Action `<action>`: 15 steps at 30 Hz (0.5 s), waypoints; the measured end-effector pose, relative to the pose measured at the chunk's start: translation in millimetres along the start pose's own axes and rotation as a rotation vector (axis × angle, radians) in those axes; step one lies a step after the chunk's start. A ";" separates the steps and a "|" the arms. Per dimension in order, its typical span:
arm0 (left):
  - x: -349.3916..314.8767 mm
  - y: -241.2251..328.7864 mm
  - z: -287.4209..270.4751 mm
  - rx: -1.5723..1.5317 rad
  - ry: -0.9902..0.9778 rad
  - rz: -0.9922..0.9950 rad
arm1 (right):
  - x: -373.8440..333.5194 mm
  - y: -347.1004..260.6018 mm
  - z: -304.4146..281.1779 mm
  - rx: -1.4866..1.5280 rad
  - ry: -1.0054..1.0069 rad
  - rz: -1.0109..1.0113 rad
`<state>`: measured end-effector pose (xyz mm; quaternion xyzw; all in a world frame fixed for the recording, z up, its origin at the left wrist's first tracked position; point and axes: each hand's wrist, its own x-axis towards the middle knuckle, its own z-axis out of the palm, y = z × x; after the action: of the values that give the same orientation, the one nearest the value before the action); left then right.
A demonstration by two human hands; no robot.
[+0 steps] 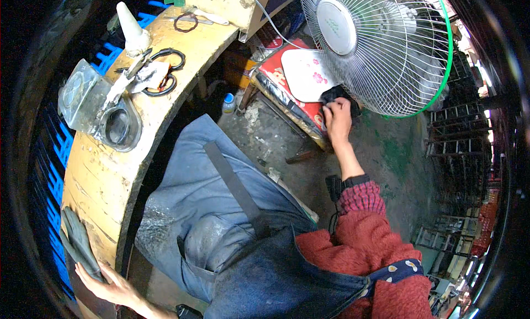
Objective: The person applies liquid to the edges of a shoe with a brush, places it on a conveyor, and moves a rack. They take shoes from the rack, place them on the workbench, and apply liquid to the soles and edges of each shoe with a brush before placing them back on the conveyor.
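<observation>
At the lower left, my left hand point(113, 288) grips a dark grey glove point(80, 239) by its lower end, at the workbench edge. My right arm reaches far forward to a stool. There my right hand point(338, 119), its fingers curled, holds a black item point(333, 95) whose kind I cannot make out, just below the fan. Beside it on the stool's red, patterned top point(276, 70) lies a white pad with red flowers point(309, 76). My lap is covered by a blue apron point(215, 225).
A wooden workbench point(102, 181) curves along the left, bearing black-handled scissors point(168, 59), a clear plastic container point(118, 125) and a white cone point(131, 29). A large wire-caged fan point(381, 43) stands at upper right. On the floor sits a small blue-capped bottle point(228, 102).
</observation>
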<state>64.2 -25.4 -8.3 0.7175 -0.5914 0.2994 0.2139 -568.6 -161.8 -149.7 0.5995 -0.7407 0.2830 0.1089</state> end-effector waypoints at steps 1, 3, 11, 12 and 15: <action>0.5 5.2 0.1 -0.027 -0.010 -0.006 | -7.1 -10.4 -2.8 0.009 -0.032 -0.038; -0.7 8.6 -3.5 -0.041 -0.015 0.001 | -20.7 -42.8 -8.0 -0.004 -0.105 -0.118; -27.0 66.6 -12.5 -0.404 -0.224 -0.040 | -14.7 -218.7 -56.2 0.394 -0.191 -0.650; -25.9 77.9 -11.8 -0.453 -0.256 0.005 | -15.2 -242.9 -63.2 0.457 -0.237 -0.713; -22.5 83.5 -15.7 -0.644 -0.282 -0.088 | -16.5 -316.5 -68.8 0.710 -0.274 -1.000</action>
<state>-22.9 -16.2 -16.1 0.6724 -0.6477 -0.0141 0.3579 -276.0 -148.6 -10.4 0.9039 -0.2385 0.3473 -0.0736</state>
